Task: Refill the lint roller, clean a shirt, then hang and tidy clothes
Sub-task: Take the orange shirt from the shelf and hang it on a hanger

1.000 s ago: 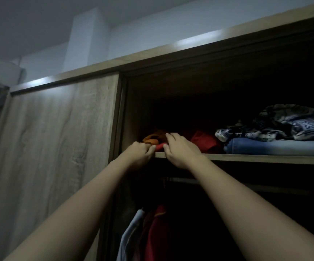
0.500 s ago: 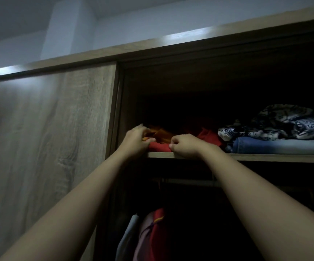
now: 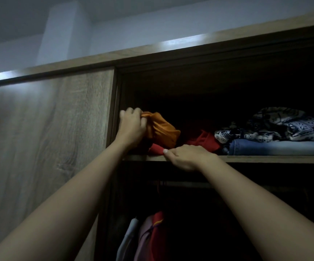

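Observation:
Both my arms reach up to the wardrobe's top shelf. My left hand grips a bunched orange garment and holds it lifted above the shelf at the left end. My right hand pinches the front edge of a red garment that lies on the shelf under the orange one. The back of the shelf is dark and hidden.
Folded blue jeans with a dark patterned cloth on top fill the shelf's right side. A closed wooden sliding door stands at left. Below the shelf, shirts hang from a rail.
My left hand has closed on the orange garment and lifted it up and left off the pile. My right hand stays at the shelf edge, pinching the red garment.

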`<state>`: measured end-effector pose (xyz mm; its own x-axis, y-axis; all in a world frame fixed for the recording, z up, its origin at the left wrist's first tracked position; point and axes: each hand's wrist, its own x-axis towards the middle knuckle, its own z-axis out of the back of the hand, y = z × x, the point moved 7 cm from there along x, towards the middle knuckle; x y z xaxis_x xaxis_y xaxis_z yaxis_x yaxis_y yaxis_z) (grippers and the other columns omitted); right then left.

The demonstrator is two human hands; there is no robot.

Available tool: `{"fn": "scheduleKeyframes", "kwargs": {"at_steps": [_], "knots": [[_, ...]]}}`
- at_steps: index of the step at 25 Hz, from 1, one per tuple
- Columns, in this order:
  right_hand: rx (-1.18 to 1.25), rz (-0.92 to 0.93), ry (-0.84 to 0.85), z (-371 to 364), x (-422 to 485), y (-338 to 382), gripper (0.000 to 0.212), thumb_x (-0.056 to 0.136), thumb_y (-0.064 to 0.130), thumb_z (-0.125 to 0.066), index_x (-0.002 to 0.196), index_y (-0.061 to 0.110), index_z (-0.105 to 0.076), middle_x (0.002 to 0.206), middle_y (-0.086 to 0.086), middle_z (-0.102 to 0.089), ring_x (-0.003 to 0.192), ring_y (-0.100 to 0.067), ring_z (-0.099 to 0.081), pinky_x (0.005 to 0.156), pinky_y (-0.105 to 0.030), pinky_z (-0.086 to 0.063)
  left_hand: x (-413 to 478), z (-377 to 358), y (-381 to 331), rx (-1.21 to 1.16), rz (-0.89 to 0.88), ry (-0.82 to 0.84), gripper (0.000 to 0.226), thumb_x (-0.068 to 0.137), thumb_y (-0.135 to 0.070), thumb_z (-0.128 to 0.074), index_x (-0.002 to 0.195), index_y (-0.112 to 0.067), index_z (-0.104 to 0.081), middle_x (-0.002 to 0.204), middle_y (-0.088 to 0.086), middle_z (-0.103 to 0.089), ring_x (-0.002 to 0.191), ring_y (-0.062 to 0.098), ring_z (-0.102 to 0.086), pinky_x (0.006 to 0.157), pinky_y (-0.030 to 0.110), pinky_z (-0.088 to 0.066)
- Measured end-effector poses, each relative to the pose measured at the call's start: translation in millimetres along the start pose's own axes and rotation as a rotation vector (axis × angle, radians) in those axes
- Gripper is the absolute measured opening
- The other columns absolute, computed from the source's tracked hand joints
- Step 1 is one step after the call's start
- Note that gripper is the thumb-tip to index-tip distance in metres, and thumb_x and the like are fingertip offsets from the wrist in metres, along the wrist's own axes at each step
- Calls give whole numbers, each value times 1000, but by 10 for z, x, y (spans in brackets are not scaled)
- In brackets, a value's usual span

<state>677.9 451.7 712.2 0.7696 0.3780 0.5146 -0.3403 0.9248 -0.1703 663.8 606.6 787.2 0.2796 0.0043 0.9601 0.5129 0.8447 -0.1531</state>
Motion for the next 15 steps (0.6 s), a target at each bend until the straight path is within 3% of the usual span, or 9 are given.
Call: {"fn": "scheduleKeyframes", "kwargs": {"at_steps": [2, 4, 6, 8, 11, 13, 15], "knots": [[-31, 3, -34, 18, 7, -8, 59, 97, 55, -13, 123, 23, -55, 127, -11, -57, 119, -31, -51, 91, -42, -36, 46, 119, -31, -115, 19, 6, 14, 96, -25, -41, 101, -14, -48, 100, 4, -44, 100, 20, -41, 80, 29, -34], [-81, 12, -81, 45, -6, -51, 61, 94, 60, -16, 115, 21, -58, 122, -10, -59, 114, -30, -54, 88, -40, -38, 26, 119, -57, -228, -3, 163, 12, 96, -22, -43, 107, -17, -43, 94, 1, -50, 90, 20, -54, 70, 24, -42], [-138, 64, -116, 58, -66, -91, 60, 92, 63, -17, 113, 22, -56, 119, -8, -60, 112, -28, -55, 83, -39, -38, -87, 87, -90, -255, -67, 304, 33, 96, -15, -42, 127, -26, -40, 104, -1, -53, 90, 21, -59, 72, 28, -50], [-190, 122, -141, 79, -141, -157, 57, 91, 65, -20, 112, 24, -54, 118, -4, -61, 110, -26, -56, 76, -36, -37, -178, 53, -77, -239, -131, 346, 39, 95, -20, -37, 132, -33, -44, 110, -2, -53, 95, 21, -58, 78, 33, -49], [-251, 162, -129, 89, -240, -331, 57, 90, 66, -22, 129, 32, -44, 129, 0, -57, 116, -23, -54, 75, -35, -37, -296, -69, -55, -377, -93, 437, 41, 83, -48, -36, 113, -26, -54, 103, -2, -58, 95, 14, -55, 77, 31, -41], [-292, 189, -120, 110, -315, -427, 57, 91, 63, -24, 142, 37, -30, 138, 3, -50, 122, -21, -50, 78, -35, -38, -353, -150, -112, -324, -124, 473, 52, 75, -63, -49, 108, -23, -49, 103, -2, -57, 92, 14, -56, 76, 27, -44], [-303, 211, -141, 143, -396, -511, 55, 93, 60, -25, 145, 40, -23, 141, 4, -48, 125, -19, -48, 82, -35, -42, -358, -238, -164, -210, -163, 471, 51, 76, -55, -66, 113, -26, -44, 106, -5, -56, 93, 13, -58, 76, 23, -46]]}}
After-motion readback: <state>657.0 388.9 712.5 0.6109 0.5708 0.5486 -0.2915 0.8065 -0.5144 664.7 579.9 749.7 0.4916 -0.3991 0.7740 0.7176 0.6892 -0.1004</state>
